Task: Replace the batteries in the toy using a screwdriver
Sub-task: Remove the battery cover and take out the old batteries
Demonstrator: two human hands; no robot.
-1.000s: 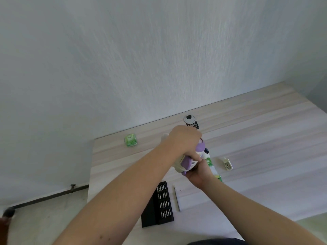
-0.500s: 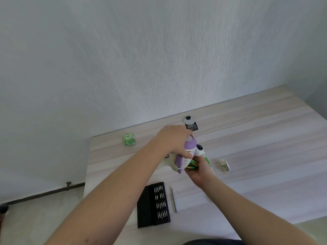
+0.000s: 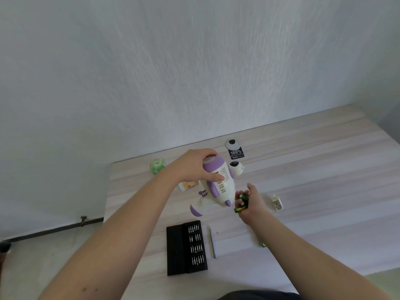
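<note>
A white and purple airplane-shaped toy (image 3: 223, 187) is held tilted just above the table, with my left hand (image 3: 192, 167) gripping its upper end from above. Just right of the toy, my right hand (image 3: 252, 202) is closed around several green batteries (image 3: 242, 202). A thin silver screwdriver (image 3: 213, 241) lies on the table below the toy. Left of it sits an open black bit case (image 3: 186, 247). A small white battery cover (image 3: 277, 203) lies right of my right hand.
The light wooden table (image 3: 324, 180) stands against a white wall, its left edge near the bit case. A green cube (image 3: 157, 166), a round grey disc (image 3: 233, 144), a black "100%" tag (image 3: 236, 153) and another green battery (image 3: 263, 244) lie on it.
The toy has tipped and moved left with my left hand. My right hand has come away from its underside holding the green batteries.
</note>
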